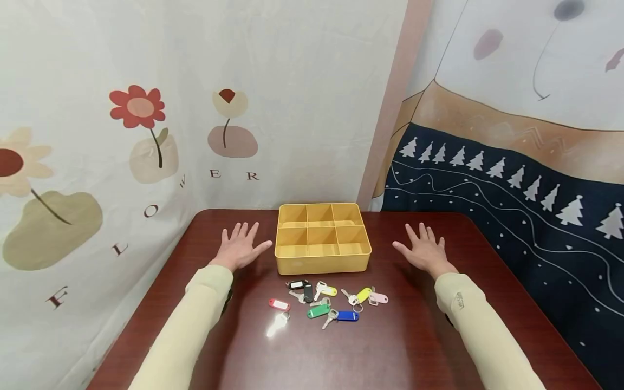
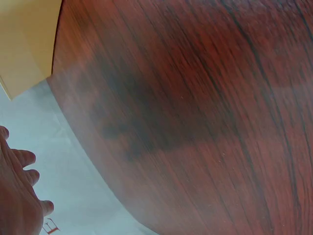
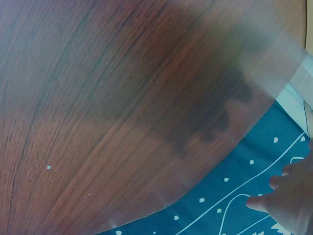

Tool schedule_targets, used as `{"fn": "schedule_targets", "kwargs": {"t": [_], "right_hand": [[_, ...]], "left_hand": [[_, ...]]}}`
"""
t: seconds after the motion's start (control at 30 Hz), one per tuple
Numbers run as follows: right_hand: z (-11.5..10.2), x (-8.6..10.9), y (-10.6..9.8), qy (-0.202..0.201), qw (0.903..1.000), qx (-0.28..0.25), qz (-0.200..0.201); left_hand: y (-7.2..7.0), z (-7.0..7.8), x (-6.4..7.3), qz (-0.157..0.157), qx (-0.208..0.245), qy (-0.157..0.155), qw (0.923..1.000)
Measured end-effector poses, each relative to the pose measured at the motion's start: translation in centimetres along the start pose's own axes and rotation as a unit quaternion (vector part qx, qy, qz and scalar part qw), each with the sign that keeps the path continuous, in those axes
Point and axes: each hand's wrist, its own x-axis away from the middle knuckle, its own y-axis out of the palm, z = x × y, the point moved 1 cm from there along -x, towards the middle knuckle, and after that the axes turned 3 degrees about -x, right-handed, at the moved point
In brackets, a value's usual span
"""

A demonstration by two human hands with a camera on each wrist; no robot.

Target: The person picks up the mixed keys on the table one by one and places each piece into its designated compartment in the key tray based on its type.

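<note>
My left hand, fingers spread, is to the left of a yellow divided box and holds nothing. On the box's other side my right hand is likewise spread and holding nothing. Keys with coloured tags lie scattered in front of the box: a red tag, a green tag, a blue tag, a bright yellow tag, a pink tag, a paler yellow tag and two black ones. Fingers of the left hand show at the left wrist view's edge.
The dark reddish wooden table carries everything. Behind it hangs a pale curtain with printed flowers, and on the right a dark blue cloth with printed trees. Hand shadows fall on the tabletop in both wrist views.
</note>
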Motion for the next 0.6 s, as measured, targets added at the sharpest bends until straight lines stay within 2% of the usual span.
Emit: {"fn": "schedule_targets", "kwargs": {"t": [0.27,0.6], "right_hand": [[-0.1,0.0,0.2,0.0,1.0,-0.001,0.004],[0.0,0.3,0.6,-0.007,0.9999,-0.001,0.008]], "left_hand": [[0.0,0.9,-0.5,-0.004,0.022,0.01,0.9997],[0.7,2.0,-0.5,-0.014,0.067,0.034,0.9971]]}}
